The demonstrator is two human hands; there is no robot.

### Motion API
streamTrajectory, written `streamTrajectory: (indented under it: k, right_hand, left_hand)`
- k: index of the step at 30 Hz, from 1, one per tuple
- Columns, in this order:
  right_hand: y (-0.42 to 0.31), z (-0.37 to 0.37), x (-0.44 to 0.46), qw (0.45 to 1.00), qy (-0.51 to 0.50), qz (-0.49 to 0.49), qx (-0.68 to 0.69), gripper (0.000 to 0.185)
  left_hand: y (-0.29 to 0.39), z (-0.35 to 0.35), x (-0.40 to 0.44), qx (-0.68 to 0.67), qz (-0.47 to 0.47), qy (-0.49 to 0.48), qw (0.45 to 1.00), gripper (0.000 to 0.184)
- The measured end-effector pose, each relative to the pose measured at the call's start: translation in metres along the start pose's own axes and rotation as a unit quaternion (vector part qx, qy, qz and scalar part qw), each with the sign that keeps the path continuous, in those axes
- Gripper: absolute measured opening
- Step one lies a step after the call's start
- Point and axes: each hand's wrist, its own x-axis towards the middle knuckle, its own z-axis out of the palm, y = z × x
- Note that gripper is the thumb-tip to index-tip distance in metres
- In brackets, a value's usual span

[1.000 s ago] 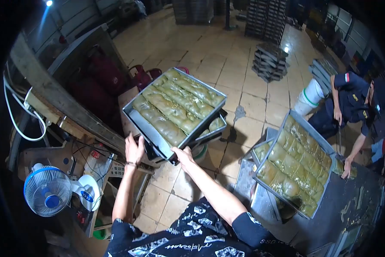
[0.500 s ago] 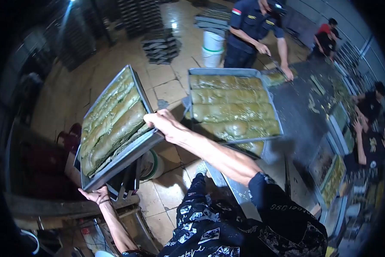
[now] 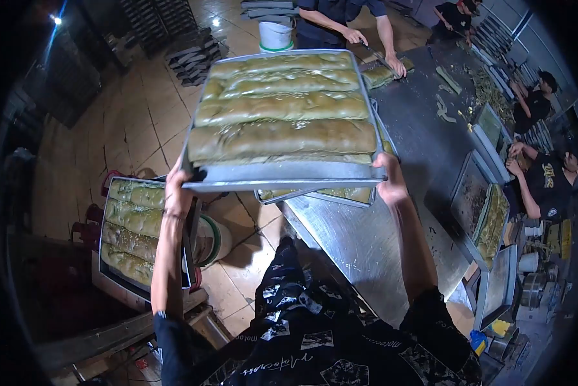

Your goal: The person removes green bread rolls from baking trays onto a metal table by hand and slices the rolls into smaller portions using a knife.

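Note:
My left hand (image 3: 177, 190) grips the near left corner of a metal tray (image 3: 276, 183) raised in front of me. At its near right corner my right hand (image 3: 389, 180) holds on, fingers wrapped round the rim. Several long green loaves (image 3: 282, 136) with pale flecks lie side by side in this tray, with a bare strip of metal along the near edge. Partly hidden beneath it, other trays (image 3: 315, 198) rest at the table's corner. Another tray of green and brown loaves (image 3: 133, 222) stands at the lower left, beside my left forearm.
A metal table (image 3: 392, 238) stretches to the right. Across it a co-worker's hands (image 3: 395, 64) cut a green loaf with a knife. More people (image 3: 550, 183) are at the right. A white bucket (image 3: 212, 239) stands below; stacked trays (image 3: 192, 56) are on the floor.
The held tray has swung right and levelled, now over the table's corner trays. A tray of loaves shows at the lower left, where the held tray was. The view has shifted.

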Motion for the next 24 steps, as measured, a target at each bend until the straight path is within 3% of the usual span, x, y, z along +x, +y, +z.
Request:
streamTrajectory:
  k: [2,4,6,7,8,10,11,14,16,17,18,21,22,24]
  right_hand:
    - [0.009,-0.020,0.010,0.998,0.007,-0.056,-0.011,0.008]
    - [0.015,-0.038,0.011,0.996,0.026,-0.072,-0.036,0.008]
    - [0.017,-0.052,0.010,0.995,0.054,-0.048,-0.066,0.007]
    - [0.031,-0.095,0.033,0.991,0.006,-0.033,-0.128,0.012]
    - [0.034,-0.098,0.036,0.976,0.005,-0.072,-0.208,0.016]
    - [0.038,-0.100,0.032,0.921,0.002,-0.141,-0.364,0.024]
    - [0.033,-0.101,0.032,0.871,0.037,-0.110,-0.478,0.032]
    - [0.016,-0.082,0.024,0.813,0.012,-0.132,-0.567,0.030]
    - [0.012,-0.076,0.021,0.751,0.047,-0.249,-0.610,0.026]
    - [-0.005,-0.053,0.013,0.723,0.069,-0.328,-0.604,0.026]
    - [-0.021,-0.037,0.007,0.689,0.089,-0.404,-0.596,0.028]
    - [-0.060,-0.016,0.026,0.654,-0.073,-0.369,-0.656,0.043]
    - [-0.061,-0.012,0.037,0.652,-0.082,-0.305,-0.689,0.045]
    - [-0.062,-0.002,0.057,0.639,-0.098,-0.179,-0.741,0.049]
  left_hand:
    - [-0.027,0.003,0.044,0.009,-0.016,-0.035,0.999,0.075]
    - [-0.047,0.000,0.076,0.108,-0.083,-0.034,0.990,0.076]
    - [-0.070,0.007,0.091,0.174,-0.016,-0.033,0.984,0.071]
    - [-0.081,-0.002,0.098,0.242,-0.011,-0.026,0.970,0.069]
    - [-0.089,-0.009,0.106,0.310,-0.004,-0.021,0.950,0.067]
    - [-0.068,0.007,0.102,0.323,-0.034,-0.009,0.946,0.064]
    - [-0.069,0.003,0.106,0.311,-0.015,-0.042,0.949,0.063]
    - [-0.062,0.004,0.108,0.387,-0.045,-0.024,0.921,0.066]
    - [-0.056,0.009,0.105,0.491,0.052,-0.068,0.867,0.067]
    - [-0.048,0.031,0.095,0.655,0.162,0.004,0.738,0.067]
    - [-0.020,0.075,0.085,0.640,0.189,0.002,0.745,0.062]
    - [0.000,0.125,0.106,0.658,0.278,-0.211,0.667,0.050]
    - [-0.002,0.131,0.120,0.679,0.263,-0.254,0.637,0.050]
    - [-0.008,0.136,0.138,0.697,0.201,-0.280,0.629,0.051]
